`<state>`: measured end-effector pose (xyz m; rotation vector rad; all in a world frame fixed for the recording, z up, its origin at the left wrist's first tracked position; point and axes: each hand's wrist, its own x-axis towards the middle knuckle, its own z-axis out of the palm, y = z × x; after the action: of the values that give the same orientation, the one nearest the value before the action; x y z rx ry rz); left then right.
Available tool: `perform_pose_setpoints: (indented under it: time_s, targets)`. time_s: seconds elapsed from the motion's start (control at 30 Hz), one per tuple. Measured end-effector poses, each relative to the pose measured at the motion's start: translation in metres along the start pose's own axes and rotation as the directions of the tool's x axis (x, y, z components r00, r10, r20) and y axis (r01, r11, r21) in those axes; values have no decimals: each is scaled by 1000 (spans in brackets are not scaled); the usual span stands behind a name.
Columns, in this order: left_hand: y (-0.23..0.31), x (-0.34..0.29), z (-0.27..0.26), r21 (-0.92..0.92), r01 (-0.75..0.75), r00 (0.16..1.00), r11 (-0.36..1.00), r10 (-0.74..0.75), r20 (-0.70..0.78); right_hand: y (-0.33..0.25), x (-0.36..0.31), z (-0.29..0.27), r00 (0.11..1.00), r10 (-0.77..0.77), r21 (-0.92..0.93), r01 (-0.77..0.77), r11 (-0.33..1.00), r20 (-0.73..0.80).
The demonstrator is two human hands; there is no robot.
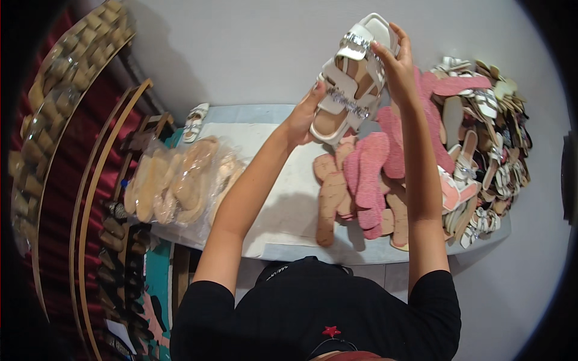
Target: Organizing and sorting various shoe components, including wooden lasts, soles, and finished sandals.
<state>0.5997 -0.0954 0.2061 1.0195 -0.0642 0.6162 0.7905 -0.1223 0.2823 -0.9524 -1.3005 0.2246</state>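
Note:
Both hands are raised above the far side of the table, holding white sandals (340, 81) with silver jewelled straps. They look like a pair laid against each other, though the overlap makes this hard to tell. Fingers of my left hand (301, 120) are closed on the lower left edge, thumb on the white strap. My right hand (398, 65) grips the upper right edge near the squared end, its thumb by a jewelled strap. Below them lie pink and tan insoles (368, 174), loosely stacked on the table.
A white sheet (283, 198) covers part of the table. On the left are clear plastic bags of tan insoles (174, 183) and a white sandal (195, 123). Heaped sandals (497, 150) fill the right end. Shelving with footwear parts (114, 234) stands left.

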Motion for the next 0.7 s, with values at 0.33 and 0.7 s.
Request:
perform_pose_setpoints:
  time_s: [0.33, 0.7]
  targets:
    - [143, -81, -105, 460, -112, 833, 881, 335, -439, 17, -13, 210, 709, 402, 54, -525, 849, 579]
    - [207, -152, -306, 708, 558, 748, 433, 107, -655, 151, -25, 392, 557, 690, 45, -792, 609, 462]
